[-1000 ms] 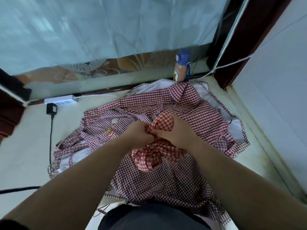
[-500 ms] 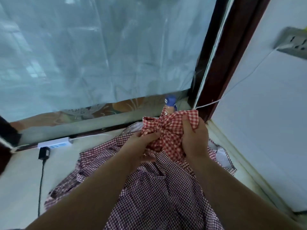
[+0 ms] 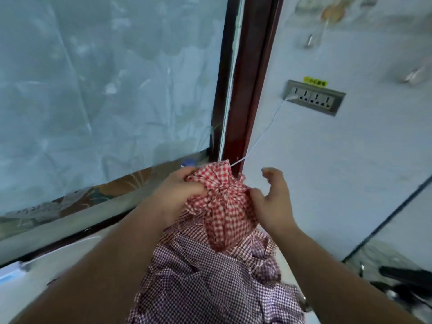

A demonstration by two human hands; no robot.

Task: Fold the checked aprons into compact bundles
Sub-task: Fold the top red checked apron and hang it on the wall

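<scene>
A bright red-and-white checked apron (image 3: 222,204) is bunched into a knotted bundle, held up in front of me. My left hand (image 3: 177,195) grips its left side with curled fingers. My right hand (image 3: 273,202) pinches the bundle's right edge with thumb and a finger, its other fingers spread loose above. Below the bundle lies a pile of darker, finer-checked aprons (image 3: 210,281), spread over the pale surface (image 3: 46,272).
A frosted window (image 3: 105,78) stands behind, a dark red frame (image 3: 247,90) to its right. A wall socket strip (image 3: 313,97) with a white cable (image 3: 261,136) is on the right wall. A white power strip (image 3: 9,272) lies at the left edge. Dark objects (image 3: 402,279) sit lower right.
Both hands lifted the red checked bundle up off the apron pile, and my view tilted upward. My right hand loosened from a full grip to a pinch with fingers spread.
</scene>
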